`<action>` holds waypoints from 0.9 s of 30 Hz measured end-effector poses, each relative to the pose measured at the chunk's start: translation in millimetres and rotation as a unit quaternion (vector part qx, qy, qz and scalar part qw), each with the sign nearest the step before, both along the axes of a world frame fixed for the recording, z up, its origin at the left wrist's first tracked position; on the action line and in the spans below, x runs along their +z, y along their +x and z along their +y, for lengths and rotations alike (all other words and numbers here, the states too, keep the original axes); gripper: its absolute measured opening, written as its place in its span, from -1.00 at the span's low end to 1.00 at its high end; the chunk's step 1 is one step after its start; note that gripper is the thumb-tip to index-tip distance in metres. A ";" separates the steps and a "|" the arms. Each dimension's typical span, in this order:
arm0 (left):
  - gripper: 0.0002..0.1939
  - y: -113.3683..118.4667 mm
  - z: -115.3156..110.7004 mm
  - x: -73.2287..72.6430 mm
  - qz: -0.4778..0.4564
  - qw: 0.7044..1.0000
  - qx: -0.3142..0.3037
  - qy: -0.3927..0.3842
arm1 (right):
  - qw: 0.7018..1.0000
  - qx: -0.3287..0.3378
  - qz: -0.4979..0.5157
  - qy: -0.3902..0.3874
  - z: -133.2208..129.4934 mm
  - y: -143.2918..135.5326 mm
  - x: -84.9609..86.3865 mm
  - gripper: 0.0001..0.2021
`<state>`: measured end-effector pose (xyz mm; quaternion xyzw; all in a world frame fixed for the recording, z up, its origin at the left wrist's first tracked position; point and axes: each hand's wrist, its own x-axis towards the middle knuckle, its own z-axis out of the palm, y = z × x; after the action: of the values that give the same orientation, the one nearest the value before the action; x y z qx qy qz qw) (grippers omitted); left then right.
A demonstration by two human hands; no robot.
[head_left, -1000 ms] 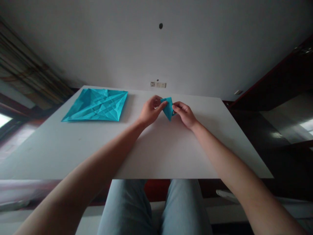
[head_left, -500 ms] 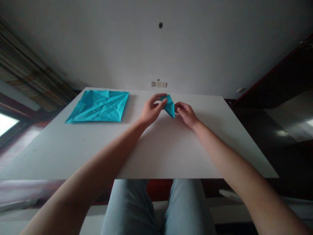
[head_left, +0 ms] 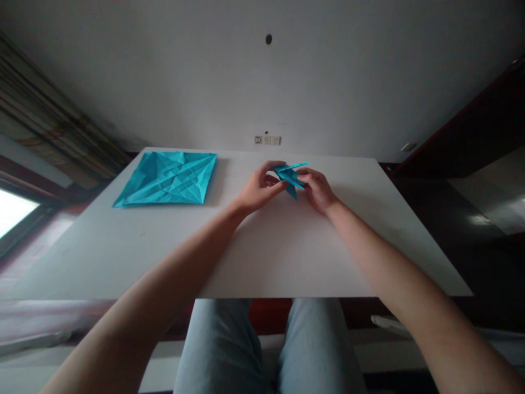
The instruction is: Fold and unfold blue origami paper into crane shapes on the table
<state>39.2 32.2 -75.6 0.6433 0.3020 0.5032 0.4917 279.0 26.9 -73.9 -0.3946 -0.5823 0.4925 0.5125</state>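
Note:
Between my two hands, over the far middle of the table, is a small folded piece of blue paper [head_left: 290, 176] with several pointed flaps standing apart. My left hand [head_left: 262, 187] is closed on its left side, thumb in front and fingers behind. On the right side, my right hand [head_left: 316, 187] pinches the edge of a flap between thumb and fingers. Part of the folded paper is hidden behind the fingers. A larger creased blue sheet [head_left: 170, 179] lies flat at the far left of the table, away from both hands.
The white table [head_left: 287, 257] reaches to a grey wall [head_left: 184, 82] with power sockets [head_left: 267, 140]. A patterned curtain [head_left: 53, 115] hangs at the left. My legs [head_left: 221, 345] are under the table's front edge.
The folded paper has turned from a flat kite-like face to a spread view with its flaps apart. My right hand has come onto its right edge.

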 end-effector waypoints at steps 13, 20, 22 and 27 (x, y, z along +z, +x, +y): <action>-0.28 3.7 -20.5 21.8 0.068 0.995 0.041 -0.061 | 0.999 0.004 0.018 0.035 -4.2 -5.7 8.0 -0.58; -0.24 5.2 -16.3 18.5 0.058 0.993 0.039 -0.091 | 0.999 0.015 0.013 0.042 0.9 -5.6 2.4 -0.42; -0.22 4.7 -15.6 17.8 0.056 0.994 0.040 -0.086 | 0.998 0.035 0.024 0.049 3.3 -5.0 -2.3 -0.32; -0.24 2.0 -13.2 10.2 0.087 0.994 0.056 -0.022 | 0.997 0.046 0.019 0.063 -2.2 -7.2 -7.3 0.01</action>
<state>41.1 19.0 -65.3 0.6560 0.3902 0.4648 0.4487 271.8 24.7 -81.2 -0.3249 -0.6199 0.4851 0.5243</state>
